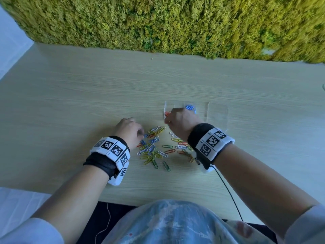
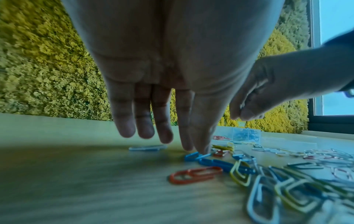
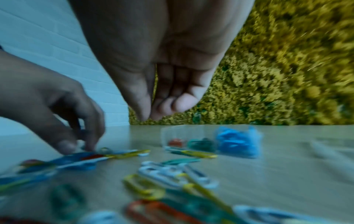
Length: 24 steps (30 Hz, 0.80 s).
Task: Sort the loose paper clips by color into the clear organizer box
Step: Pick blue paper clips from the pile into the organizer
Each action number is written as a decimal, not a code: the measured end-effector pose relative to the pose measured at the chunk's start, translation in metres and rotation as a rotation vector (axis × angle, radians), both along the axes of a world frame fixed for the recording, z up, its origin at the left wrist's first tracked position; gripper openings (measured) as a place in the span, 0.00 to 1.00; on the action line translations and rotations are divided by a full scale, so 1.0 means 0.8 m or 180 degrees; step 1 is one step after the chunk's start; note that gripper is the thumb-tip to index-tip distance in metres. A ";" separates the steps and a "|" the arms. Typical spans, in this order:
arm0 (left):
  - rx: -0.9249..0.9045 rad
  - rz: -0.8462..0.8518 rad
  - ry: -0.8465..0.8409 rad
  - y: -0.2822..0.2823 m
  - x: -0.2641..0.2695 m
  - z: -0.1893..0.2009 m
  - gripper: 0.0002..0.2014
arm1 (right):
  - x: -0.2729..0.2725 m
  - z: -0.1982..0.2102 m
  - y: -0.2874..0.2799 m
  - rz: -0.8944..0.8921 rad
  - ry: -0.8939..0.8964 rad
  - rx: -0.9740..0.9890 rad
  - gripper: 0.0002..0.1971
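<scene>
Now my left hand (image 1: 129, 130) reaches down at the near-left of the clear organizer box (image 1: 186, 110), fingers straight and a little spread; its thumb and forefinger tips touch a blue clip (image 2: 193, 156) at the left fringe of the loose paper clips (image 1: 156, 148) without closing on it; my right hand (image 1: 182, 123) hangs just over the box's near-left corner, thumb and fingertips drawn together; whether a clip sits between them I cannot tell, the right wrist view being blurred. Inside the box, blue clips (image 1: 190, 107) fill one compartment, red ones (image 1: 167, 113) lie in the left one, and green ones (image 3: 201, 144) sit between them; the box's clear lid (image 1: 218, 114) lies open flat to its right. The loose clips lie scattered on the table (image 1: 88, 95) just nearer me than the box, between my two wrists; left of the box and beyond it the tabletop runs bare to the moss wall (image 1: 158, 23) at its far edge; the near edge lies close before my body. Black-and-white square code markers cover both wristbands (image 1: 212, 140); no words on them are readable.
</scene>
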State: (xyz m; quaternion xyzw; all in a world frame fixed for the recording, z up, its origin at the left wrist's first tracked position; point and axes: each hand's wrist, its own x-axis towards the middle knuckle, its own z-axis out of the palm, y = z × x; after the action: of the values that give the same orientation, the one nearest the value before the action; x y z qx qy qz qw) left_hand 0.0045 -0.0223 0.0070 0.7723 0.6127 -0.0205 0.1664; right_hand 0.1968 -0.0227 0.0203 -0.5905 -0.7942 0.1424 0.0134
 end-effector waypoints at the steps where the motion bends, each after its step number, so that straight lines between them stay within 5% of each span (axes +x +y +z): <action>1: 0.0000 -0.0014 0.0050 0.001 0.002 -0.001 0.08 | -0.014 0.000 0.000 0.0120 -0.0084 -0.0151 0.15; 7: -0.0055 -0.0156 0.0343 0.003 0.008 0.003 0.10 | -0.069 -0.006 0.000 0.0636 -0.0759 -0.0478 0.10; 15: -0.0133 -0.0168 0.0478 0.003 0.012 0.004 0.09 | -0.075 -0.004 -0.011 0.0627 -0.0834 -0.0436 0.11; 20: -0.0191 -0.0186 0.0415 0.003 0.016 0.009 0.06 | -0.073 -0.004 -0.019 0.0506 -0.0588 -0.0362 0.12; 24: -0.0310 -0.0030 -0.0019 0.002 0.011 0.008 0.03 | -0.044 -0.003 -0.018 0.0038 0.0275 -0.0439 0.10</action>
State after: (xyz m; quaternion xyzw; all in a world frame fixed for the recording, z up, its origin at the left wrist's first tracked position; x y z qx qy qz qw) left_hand 0.0129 -0.0208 0.0135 0.7663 0.6068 -0.0488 0.2055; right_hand 0.1615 -0.0374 0.0181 -0.5786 -0.7848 0.2222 0.0062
